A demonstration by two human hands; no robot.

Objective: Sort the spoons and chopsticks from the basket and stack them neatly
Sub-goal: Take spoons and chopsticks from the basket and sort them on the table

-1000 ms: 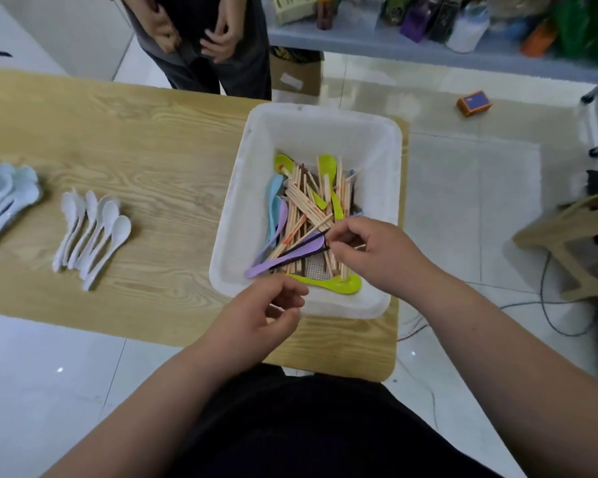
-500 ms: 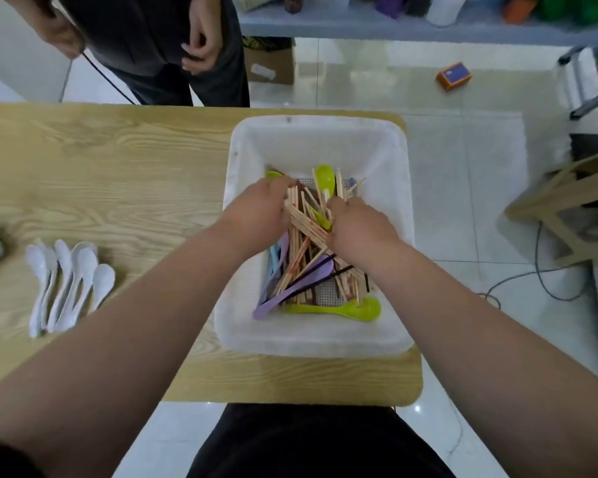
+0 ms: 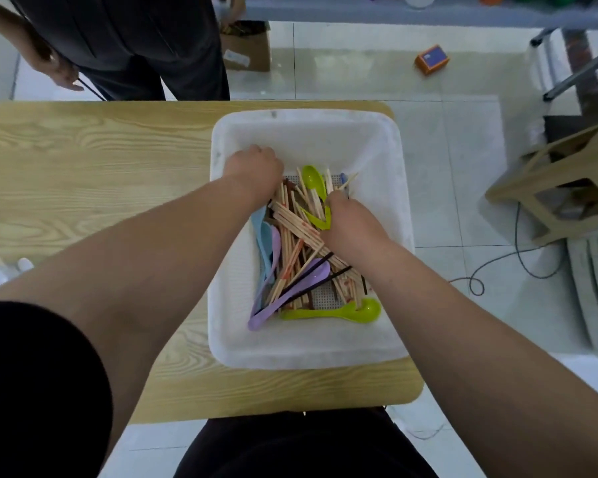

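Head view: chopsticks (image 3: 296,224) between left hand (image 3: 253,168), right hand (image 3: 352,225).

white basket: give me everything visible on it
The white basket is a rectangular tub of what looks like translucent plastic, with rounded corners, sloped walls and a perforated floor. It sits upright at the right end of the wooden table. Inside lies a jumble of chopsticks and coloured spoons. The left hand and right hand both reach into it.
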